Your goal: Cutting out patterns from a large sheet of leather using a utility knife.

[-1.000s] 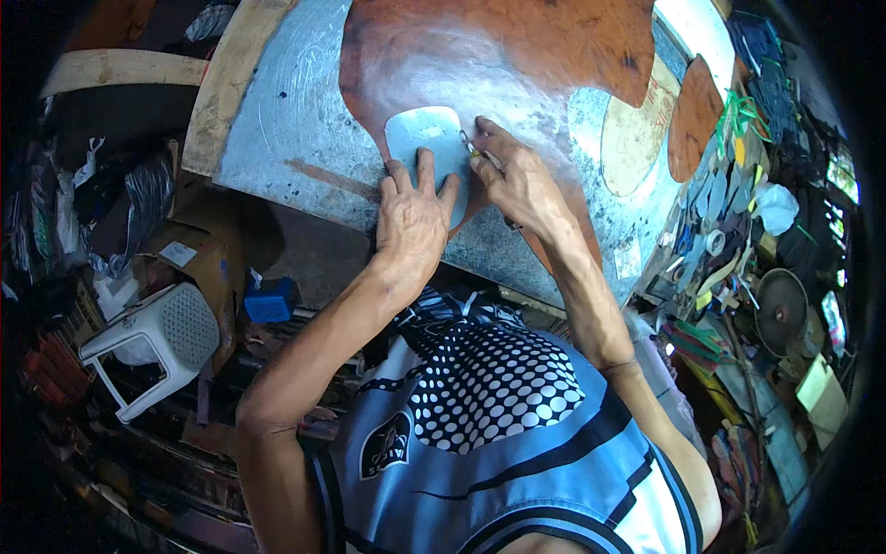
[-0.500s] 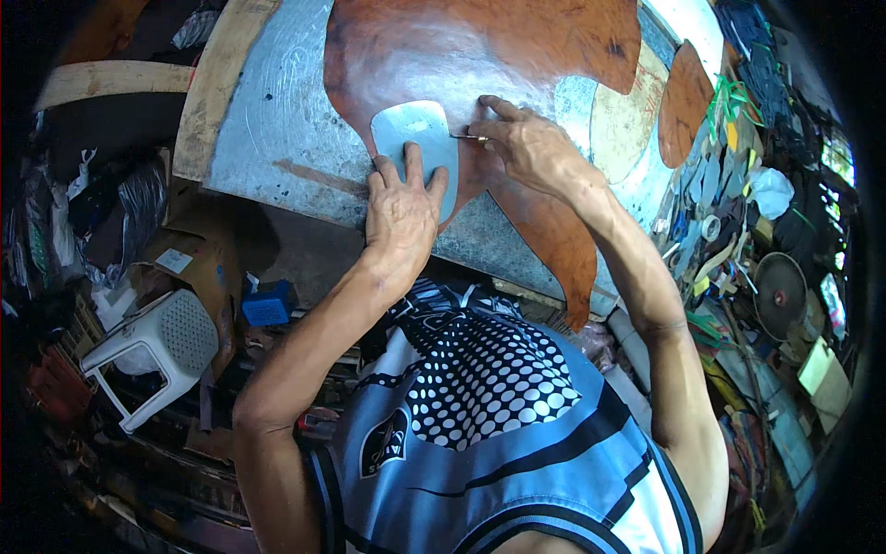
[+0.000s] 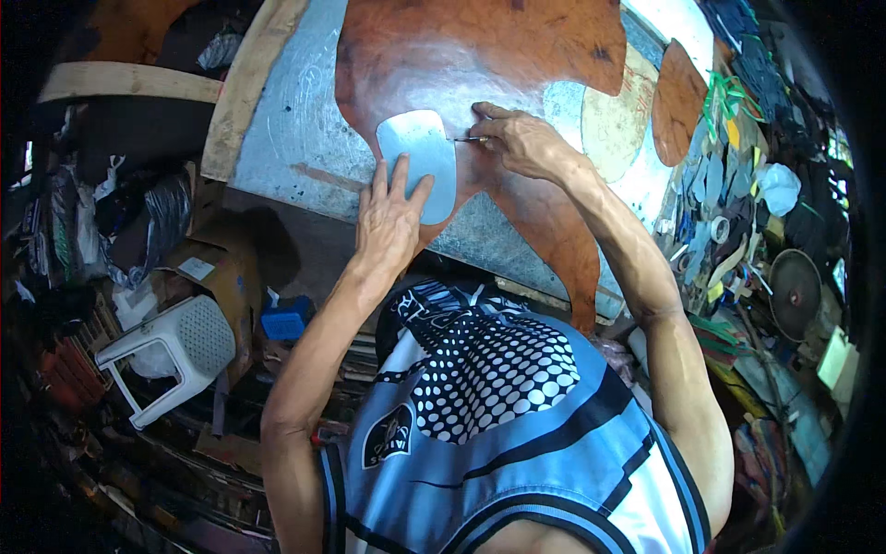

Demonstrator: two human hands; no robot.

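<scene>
A pale grey rounded template point(image 3: 432, 175) lies on a large brown leather piece point(image 3: 480, 55) near the worktable's front edge. My left hand point(image 3: 388, 217) rests spread over the template's lower left part, its fingertips reaching onto the sheet and holding nothing. My right hand point(image 3: 531, 146) is closed on a thin pen-like tool point(image 3: 469, 139) with a metal tip. That tip meets the template's right edge; whether it marks or cuts I cannot tell. My right index finger extends beyond the tool, over the leather.
Beneath the leather is a scratched metal-topped table point(image 3: 286, 120) with a wooden edge point(image 3: 249, 83). An oval leather piece point(image 3: 676, 102) lies at the right. A white plastic stool point(image 3: 189, 346), a blue box point(image 3: 288, 319) and a cardboard box point(image 3: 226, 277) stand lower left. Scraps clutter the right side.
My left hand has shifted left and down across the template, its fingers spreading. My right hand keeps the tool at the template's right edge, slightly farther up. The whole view has shifted a little.
</scene>
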